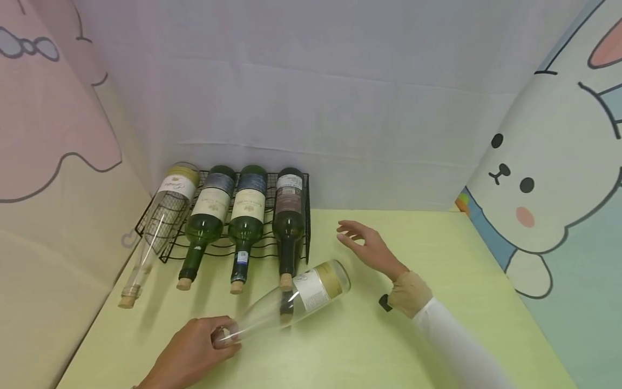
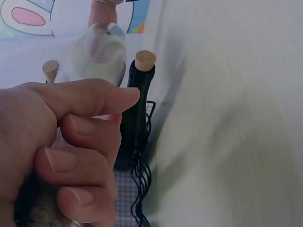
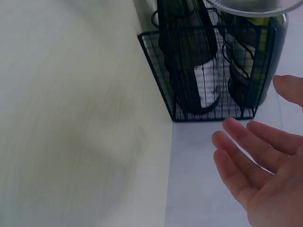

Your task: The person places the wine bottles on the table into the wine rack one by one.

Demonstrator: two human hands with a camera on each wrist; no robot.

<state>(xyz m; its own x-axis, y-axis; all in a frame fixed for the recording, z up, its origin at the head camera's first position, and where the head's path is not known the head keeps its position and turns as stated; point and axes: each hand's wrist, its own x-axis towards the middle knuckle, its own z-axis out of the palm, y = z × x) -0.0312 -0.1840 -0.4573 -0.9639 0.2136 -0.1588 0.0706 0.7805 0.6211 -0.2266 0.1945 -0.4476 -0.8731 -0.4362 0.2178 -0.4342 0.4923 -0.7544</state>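
Observation:
My left hand [image 1: 196, 348] grips a clear glass wine bottle [image 1: 272, 310] round its neck, hiding the mouth. The bottle slants up to the right, its white and gold label [image 1: 318, 286] near the base. In the left wrist view the thumb and curled fingers of the left hand [image 2: 80, 137] close round the neck. Just beyond the base my right hand [image 1: 369, 248] is held with its fingers relaxed and nothing in it. The right wrist view shows that hand [image 3: 265, 161] below the bottle's round glass base [image 3: 258, 5].
A black wire rack [image 1: 308, 227] stands against the white backdrop. On it, necks toward me, lie a corked clear bottle [image 1: 160, 216], two green bottles [image 1: 205, 227] and a dark bottle [image 1: 289, 216]. Printed curtains [image 1: 559, 178] flank the pale green table [image 1: 389, 340].

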